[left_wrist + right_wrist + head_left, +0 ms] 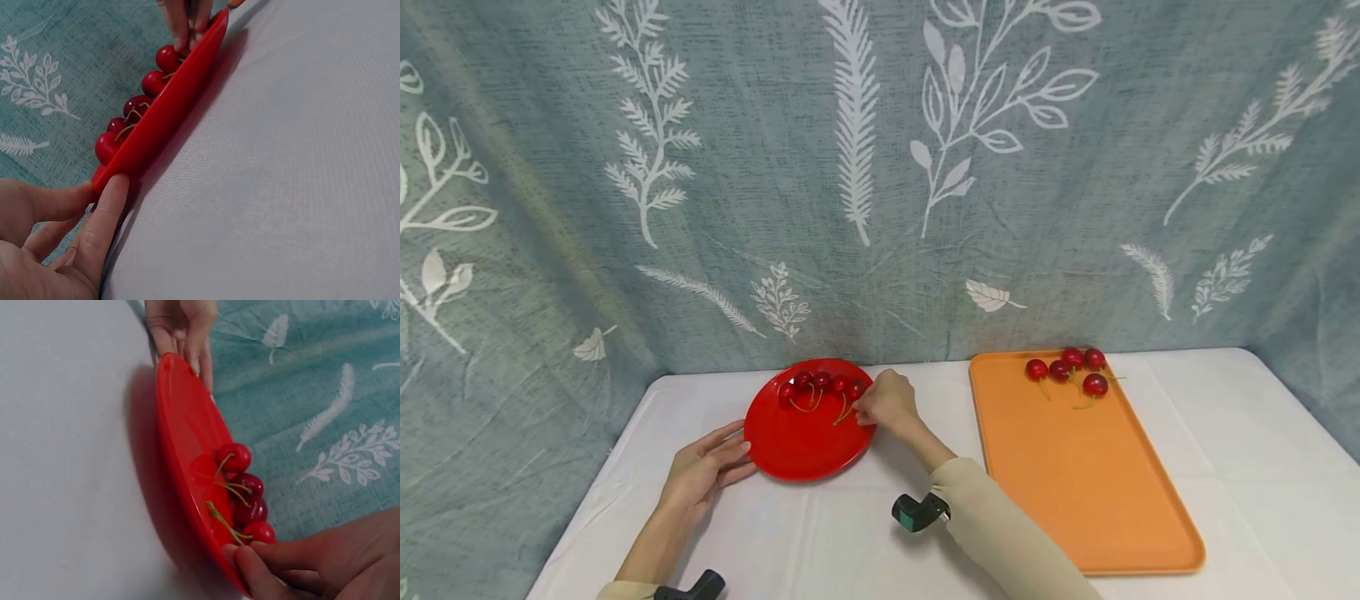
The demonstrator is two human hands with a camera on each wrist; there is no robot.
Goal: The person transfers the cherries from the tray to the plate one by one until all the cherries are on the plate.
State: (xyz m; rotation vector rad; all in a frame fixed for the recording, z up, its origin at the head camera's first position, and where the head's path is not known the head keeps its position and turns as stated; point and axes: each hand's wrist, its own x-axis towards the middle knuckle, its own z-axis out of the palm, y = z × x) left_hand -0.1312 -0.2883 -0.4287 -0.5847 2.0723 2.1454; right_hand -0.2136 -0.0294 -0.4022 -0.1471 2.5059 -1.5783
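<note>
At the left of the red plate (805,454), my left hand (703,467) holds the rim between thumb and fingers. Over the plate's right side, my right hand (887,402) has its fingers bent down inside the rim, pinching at the stem of the rightmost cherry (856,388); the fingertips hide part of it. Several red cherries (251,511) with green stems sit in a row along the plate's far side. In the left wrist view the right fingertips (181,44) are right beside the end cherry (167,58).
An orange tray (1075,483) lies on the white tablecloth (820,533) to the right, beyond my right forearm. Several cherries (1072,360) are grouped in its far end. A blue-green leaf-patterned curtain (895,300) hangs behind the table.
</note>
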